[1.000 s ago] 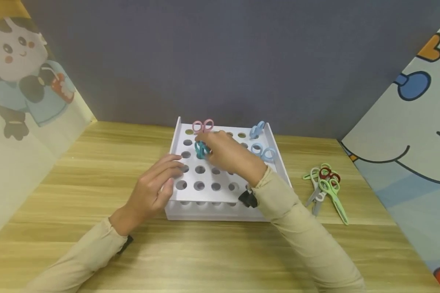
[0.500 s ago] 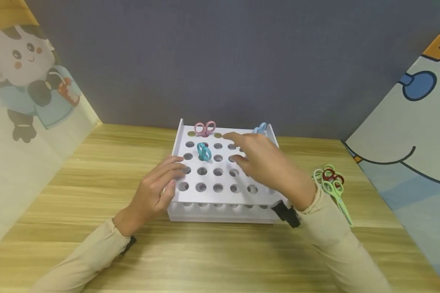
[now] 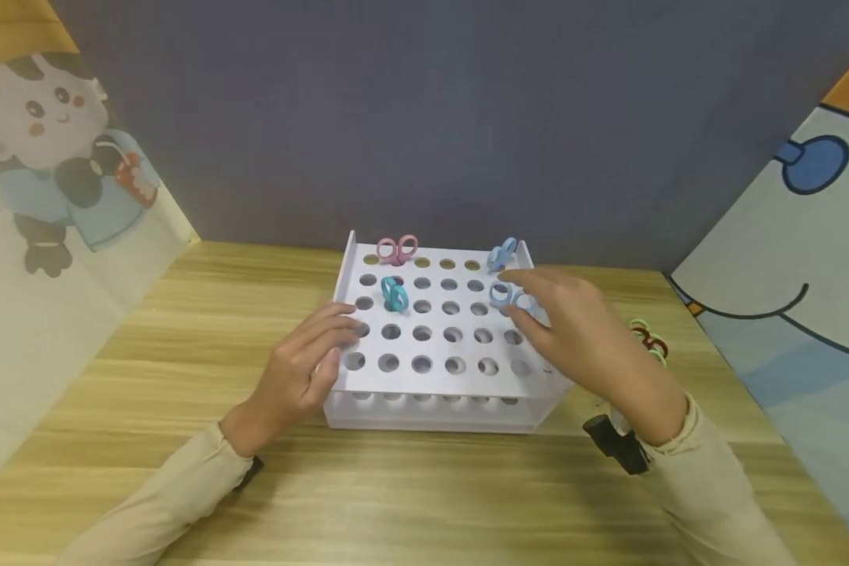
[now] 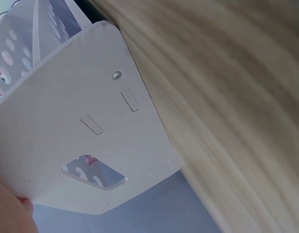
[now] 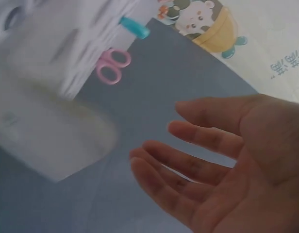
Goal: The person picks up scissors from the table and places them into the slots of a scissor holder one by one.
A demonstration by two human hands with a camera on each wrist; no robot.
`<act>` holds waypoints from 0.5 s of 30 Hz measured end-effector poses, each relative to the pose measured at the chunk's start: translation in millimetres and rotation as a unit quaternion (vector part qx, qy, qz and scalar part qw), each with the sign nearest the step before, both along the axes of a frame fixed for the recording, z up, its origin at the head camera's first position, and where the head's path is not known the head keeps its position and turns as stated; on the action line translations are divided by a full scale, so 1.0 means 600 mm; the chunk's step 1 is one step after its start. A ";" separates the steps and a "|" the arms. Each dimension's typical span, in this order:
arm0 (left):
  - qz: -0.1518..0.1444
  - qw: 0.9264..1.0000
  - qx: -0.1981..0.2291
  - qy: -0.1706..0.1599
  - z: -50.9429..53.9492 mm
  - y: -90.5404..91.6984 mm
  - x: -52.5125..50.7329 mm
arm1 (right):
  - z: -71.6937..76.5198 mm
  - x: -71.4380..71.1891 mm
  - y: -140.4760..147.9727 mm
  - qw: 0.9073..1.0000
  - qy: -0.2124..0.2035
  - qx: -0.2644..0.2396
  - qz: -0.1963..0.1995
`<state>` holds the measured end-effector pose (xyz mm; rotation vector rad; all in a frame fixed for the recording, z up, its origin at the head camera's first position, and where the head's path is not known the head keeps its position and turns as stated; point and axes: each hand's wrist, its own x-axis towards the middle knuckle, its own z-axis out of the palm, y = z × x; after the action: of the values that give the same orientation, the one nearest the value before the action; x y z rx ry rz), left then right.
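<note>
A white rack [image 3: 439, 350] with rows of round holes stands on the table. My left hand [image 3: 300, 362] rests on its left edge, fingers extended over the top plate; part of it shows in the left wrist view beside the side panel [image 4: 52, 121]. Teal scissors [image 3: 394, 295] and pink scissors [image 3: 398, 250] stand handles-up in holes. Two pairs of light blue scissors, one at the back corner [image 3: 501, 255] and one in front of it [image 3: 511, 295], stand on the right. Over the front pair hovers my right hand [image 3: 580, 330], holding nothing, its fingers spread in the right wrist view.
Right of the rack, a pile of loose scissors [image 3: 649, 341] lies on the wooden table [image 3: 255, 503], partly hidden by my right arm. A grey partition [image 3: 424, 118] rises behind the rack, with cartoon-printed panels on both sides.
My right hand has let go of the teal scissors, which now stand in a hole, and has moved right across the rack. The left hand stays at the left edge.
</note>
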<state>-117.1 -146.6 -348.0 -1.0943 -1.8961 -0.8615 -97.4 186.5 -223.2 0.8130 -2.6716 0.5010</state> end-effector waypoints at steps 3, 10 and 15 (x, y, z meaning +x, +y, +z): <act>0.000 1.000 -0.005 -0.007 0.000 0.000 0.001 | -0.011 0.003 0.020 1.000 0.019 -0.021 -0.006; 0.005 1.000 -0.011 -0.015 0.002 -0.001 0.005 | -0.034 0.006 0.060 0.998 0.035 -0.039 -0.046; 0.003 1.000 -0.014 -0.012 0.005 -0.002 0.005 | -0.049 0.005 0.087 0.997 0.030 -0.033 -0.060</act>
<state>-113.8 -147.6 -344.8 -1.0987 -1.9367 -0.8496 -94.6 238.5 -252.8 0.6343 -2.6135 0.5243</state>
